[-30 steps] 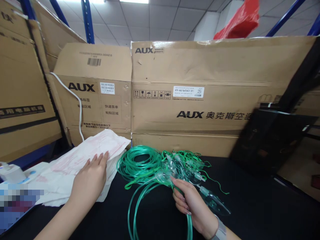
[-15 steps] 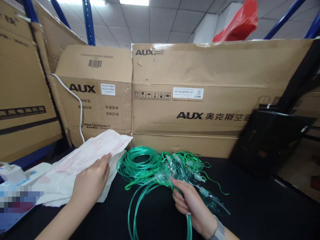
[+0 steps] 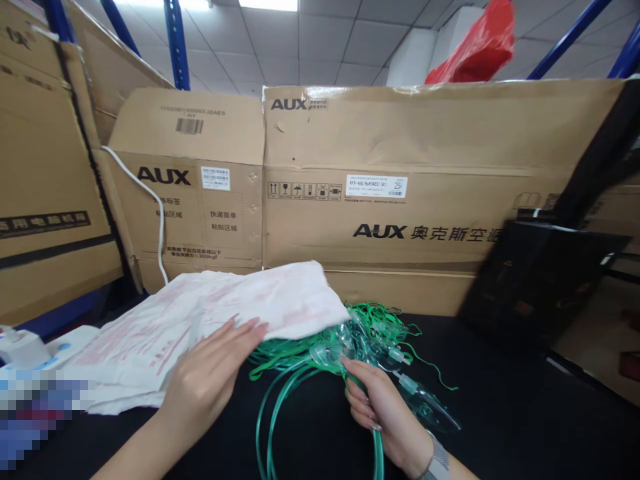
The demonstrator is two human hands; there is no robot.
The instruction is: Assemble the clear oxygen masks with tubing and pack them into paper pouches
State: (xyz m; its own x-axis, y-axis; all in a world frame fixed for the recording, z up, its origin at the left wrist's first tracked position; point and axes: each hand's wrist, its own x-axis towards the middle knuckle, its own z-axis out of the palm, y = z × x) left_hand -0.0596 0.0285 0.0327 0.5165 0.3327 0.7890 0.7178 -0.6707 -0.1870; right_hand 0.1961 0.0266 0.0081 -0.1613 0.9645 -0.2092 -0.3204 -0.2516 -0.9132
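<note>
- The white bag (image 3: 280, 297) is reaching over the coil (image 3: 285, 350) near the back edge of the worktop (image 3: 500, 400); it is bearing faint red print, and whether it is holding anything is impossible to tell.
- More white bags (image 3: 145, 340) are lying beneath its left part, toward the worktop's back left corner, looking flat and creased.
- The big carton (image 3: 320, 227) and the small carton (image 3: 190, 233) are standing along the back edge, showing printed outer faces and hiding their insides.
- A red bag (image 3: 475, 43) is showing above the big carton, its contents hidden.
- A black box (image 3: 540, 287) is standing toward the back right corner, blurred.
- The tube (image 3: 379, 457) is looping over the front middle of the worktop; it is looking green, glossy and see-through, its strands running side by side.
- The masks (image 3: 357, 340) are lying heaped toward the back edge, clear and green-tinted, with bright green straps (image 3: 375, 310) tangling behind; one mask is pointing toward the right edge.
- The right hand (image 3: 377, 407) is holding the tube, fingers curling closely round it, thumb tip lying beside a mask.
- The left hand (image 3: 213, 373) is holding the bag by its near edge, fingers lying together; its thumb is hidden.
</note>
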